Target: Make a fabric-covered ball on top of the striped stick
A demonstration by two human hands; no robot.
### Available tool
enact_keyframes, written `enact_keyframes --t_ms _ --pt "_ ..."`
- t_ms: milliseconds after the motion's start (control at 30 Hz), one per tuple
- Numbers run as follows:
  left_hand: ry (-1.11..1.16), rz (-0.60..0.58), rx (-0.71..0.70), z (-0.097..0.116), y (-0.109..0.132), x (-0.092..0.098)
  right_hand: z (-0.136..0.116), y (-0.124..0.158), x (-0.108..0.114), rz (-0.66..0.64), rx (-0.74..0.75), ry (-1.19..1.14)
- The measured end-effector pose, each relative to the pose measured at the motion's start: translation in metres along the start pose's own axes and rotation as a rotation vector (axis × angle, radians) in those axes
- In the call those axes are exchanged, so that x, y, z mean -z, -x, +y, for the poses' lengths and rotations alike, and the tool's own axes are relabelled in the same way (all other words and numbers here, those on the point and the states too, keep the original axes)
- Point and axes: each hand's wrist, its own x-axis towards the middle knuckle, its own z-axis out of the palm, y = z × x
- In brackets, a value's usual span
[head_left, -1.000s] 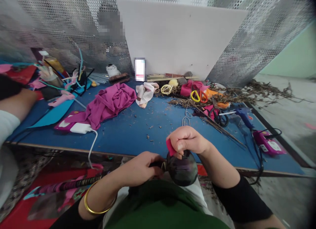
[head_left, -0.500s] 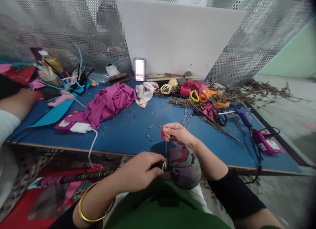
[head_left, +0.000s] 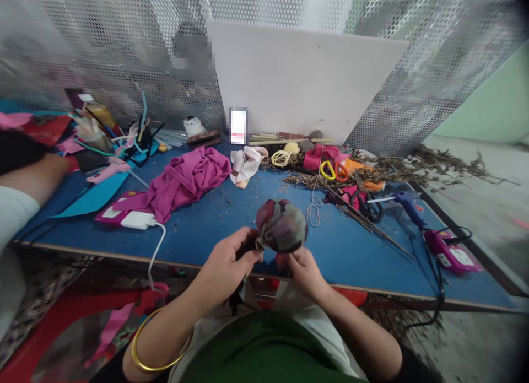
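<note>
My left hand [head_left: 231,267] is closed round the dark neck of a stick, just below a round ball [head_left: 283,226] covered in patterned grey, green and maroon cloth. The cloth is gathered and bound with pale thread [head_left: 259,242] where it meets the stick. Most of the stick is hidden by my hand. Under the ball, my right hand [head_left: 303,270] is closed in a pinch, with a small red piece [head_left: 282,260] at its fingertips. Any thread running to these fingers cannot be made out now.
On the blue table [head_left: 198,234] lie a crumpled magenta cloth [head_left: 194,176], a pale cloth [head_left: 246,165], scissors [head_left: 372,206], dry twigs [head_left: 388,171] and a blue glue gun [head_left: 409,208]. A white cable [head_left: 159,251] hangs over the front edge. Another person's arm [head_left: 37,179] is at the left.
The ball has risen and swung up over the table edge, turning with its stick. My right hand has moved from above it, where it pulled the thread taut, down to its underside.
</note>
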Motion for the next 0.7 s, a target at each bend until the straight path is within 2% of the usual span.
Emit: enact_keyframes --t_ms 67,200,300,433,500,533,600,700 --pt "0.068 0.012 0.042 -0.006 -0.005 0.000 -0.008 0.014 -0.004 0.024 0.080 0.058" --pt "0.168 0.029 0.086 -0.015 -0.010 -0.002 -0.033 0.032 -0.003 0.052 0.386 0.166" --pt "0.248 0.009 0.103 -0.013 -0.010 -0.006 -0.051 0.028 -0.003 0.015 0.501 0.020" --pt "0.299 -0.002 0.093 -0.011 -0.011 -0.014 -0.052 0.015 -0.017 -0.052 0.406 -0.389" --pt "0.296 0.009 0.121 -0.013 -0.012 -0.016 -0.047 0.013 -0.025 -0.001 0.293 -0.572" --pt "0.291 0.021 0.140 -0.014 -0.012 -0.017 -0.045 0.014 -0.028 0.054 0.249 -0.592" --pt "0.277 0.044 0.166 -0.017 -0.012 -0.019 -0.045 0.019 -0.031 0.166 0.236 -0.451" --pt "0.212 0.095 0.161 -0.020 -0.012 -0.022 -0.054 0.029 -0.030 0.202 0.398 -0.053"
